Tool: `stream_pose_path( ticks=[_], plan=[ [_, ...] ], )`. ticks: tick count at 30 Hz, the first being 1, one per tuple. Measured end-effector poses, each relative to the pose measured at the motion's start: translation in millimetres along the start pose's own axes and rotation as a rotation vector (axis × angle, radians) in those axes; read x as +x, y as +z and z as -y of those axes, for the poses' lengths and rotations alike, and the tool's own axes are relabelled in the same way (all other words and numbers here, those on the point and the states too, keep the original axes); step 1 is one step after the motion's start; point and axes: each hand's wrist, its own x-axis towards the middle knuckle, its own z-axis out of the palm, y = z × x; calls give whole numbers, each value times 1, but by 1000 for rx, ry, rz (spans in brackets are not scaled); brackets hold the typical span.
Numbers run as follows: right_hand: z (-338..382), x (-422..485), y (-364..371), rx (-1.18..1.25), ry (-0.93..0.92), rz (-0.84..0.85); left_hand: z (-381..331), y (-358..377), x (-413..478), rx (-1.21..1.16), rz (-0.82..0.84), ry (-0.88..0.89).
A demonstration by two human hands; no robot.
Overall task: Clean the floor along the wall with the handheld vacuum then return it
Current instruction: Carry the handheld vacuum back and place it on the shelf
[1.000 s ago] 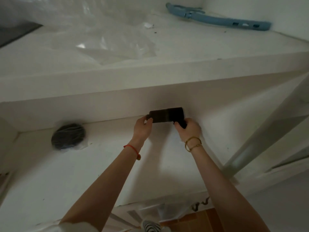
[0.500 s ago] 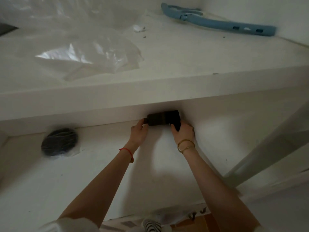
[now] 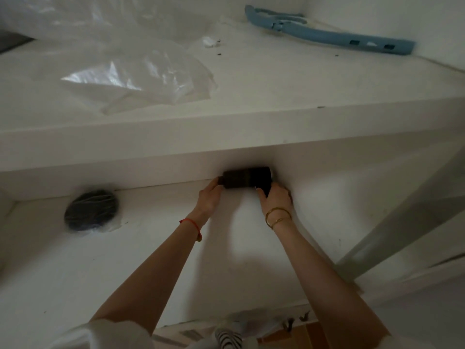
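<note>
Item: handheld vacuum (image 3: 245,177), dark, lying sideways at the back of the lower white shelf (image 3: 151,260), against the rear panel. Left hand (image 3: 209,197) closed on its narrow end; right hand (image 3: 275,197) wrapped around the handle (fingers largely hidden). Handling note: seat it flush, level, then release both hands together.

1. I see dim, soft daylight; the upper shelf (image 3: 276,79) reads brightest.
2. Deep shadow beneath it swallows the handheld vacuum (image 3: 245,177).
3. Glare on the plastic sheet (image 3: 141,74); edges bend and blur.
</note>
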Motion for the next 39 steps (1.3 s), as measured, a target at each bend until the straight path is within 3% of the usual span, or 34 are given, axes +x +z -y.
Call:
stream_pose_path(
  ticks=[9,12,18,24,29,39],
  plan=[
    [6,-23,-29,402,106,36,0,0,-2,-137,-5,-45],
    [-1,-40,-45,667,230,16,3,-2,-9,-201,-56,-42],
    [-19,-65,-50,1240,571,130,13,2,-23,-252,-78,20],
    [-16,-77,-59,1603,721,266,12,9,-26,-285,-41,-14],
    [-8,-76,-65,1737,734,269,10,12,-24,-280,-5,7],
    [0,-69,-61,1736,715,245,3,12,-14,-271,17,26]
  ],
)
